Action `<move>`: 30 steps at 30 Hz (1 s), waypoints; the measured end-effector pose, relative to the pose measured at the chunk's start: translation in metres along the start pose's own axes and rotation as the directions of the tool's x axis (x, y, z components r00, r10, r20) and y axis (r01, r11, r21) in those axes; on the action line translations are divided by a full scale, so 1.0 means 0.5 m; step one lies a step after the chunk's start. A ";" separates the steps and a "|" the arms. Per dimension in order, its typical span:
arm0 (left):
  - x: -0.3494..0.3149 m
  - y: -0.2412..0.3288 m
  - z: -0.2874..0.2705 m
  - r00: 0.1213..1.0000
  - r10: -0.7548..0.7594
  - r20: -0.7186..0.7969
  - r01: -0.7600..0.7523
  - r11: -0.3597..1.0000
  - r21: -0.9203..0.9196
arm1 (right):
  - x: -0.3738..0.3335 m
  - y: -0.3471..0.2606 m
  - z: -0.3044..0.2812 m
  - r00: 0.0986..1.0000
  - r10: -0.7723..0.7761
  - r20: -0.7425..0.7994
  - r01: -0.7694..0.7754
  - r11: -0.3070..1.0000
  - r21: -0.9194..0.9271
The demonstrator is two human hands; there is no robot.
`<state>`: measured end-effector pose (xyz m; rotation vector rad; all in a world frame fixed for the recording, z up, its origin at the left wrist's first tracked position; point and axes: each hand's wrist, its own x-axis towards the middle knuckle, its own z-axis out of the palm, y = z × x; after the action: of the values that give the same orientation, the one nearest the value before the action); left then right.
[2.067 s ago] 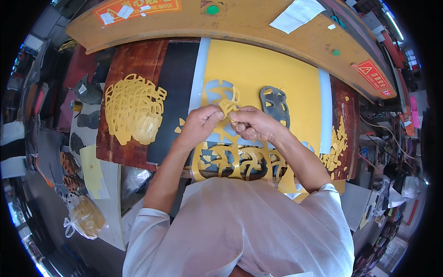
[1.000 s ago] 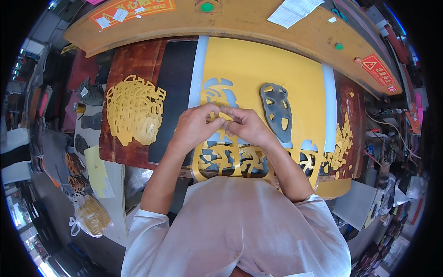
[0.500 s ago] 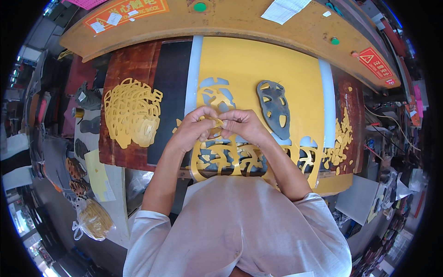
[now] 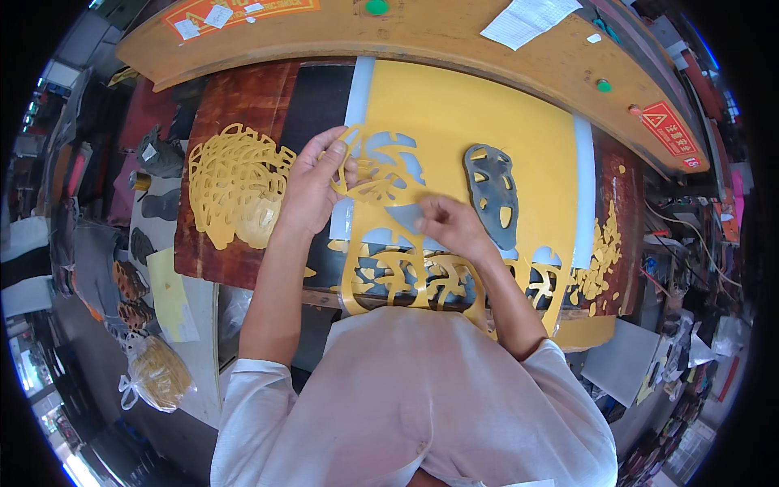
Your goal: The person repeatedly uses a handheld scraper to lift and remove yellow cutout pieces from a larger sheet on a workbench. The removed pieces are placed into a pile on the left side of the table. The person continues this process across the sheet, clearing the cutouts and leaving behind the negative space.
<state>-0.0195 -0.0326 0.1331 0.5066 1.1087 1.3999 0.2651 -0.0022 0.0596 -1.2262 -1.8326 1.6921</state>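
Grasping, between the thumb and fingers of the left hand [image 4: 311, 183], a thin, flat yellow cut-out [image 4: 381, 191] made of curved bands with openings between, gripped near its left edge. Stretching from there toward the right hand [image 4: 454, 227], above the left part of a wide, smooth yellow sheet [image 4: 479, 105] with cut-away gaps. On the right hand, fingers curled inward and a little blurred; cannot tell whether pinching anything or touching the cut-out's end.

Under the sheet, a pale blue flat board [image 4: 583, 211], visible along both sides. On the sheet, just beside the right wrist, a dark grey sole-shaped block [image 4: 493, 223] with several openings, lying flat. Along the front edge, near the body, a net of narrow yellow strips [image 4: 422, 276] over dark shapes.

To the left, on a reddish-brown wooden tabletop [image 4: 203, 264], a heap of yellow openwork pieces [image 4: 235, 183], near a matte black panel [image 4: 320, 97]. At the right end, a scatter of small yellow scraps [image 4: 602, 252]. Across the far side, a long ochre beam [image 4: 454, 49], bearing a round green button [image 4: 604, 85] and a white paper sheet [image 4: 531, 20].
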 end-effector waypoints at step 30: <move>0.003 -0.011 -0.032 0.993 -0.031 -0.115 0.011 0.986 -0.167 | 0.071 -0.033 0.028 0.763 -0.620 -0.183 0.261 0.555 -0.790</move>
<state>-0.0302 -0.0374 0.1206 0.2949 1.0763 1.5044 0.2290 0.0180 0.0618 -1.0948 -2.3012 0.2916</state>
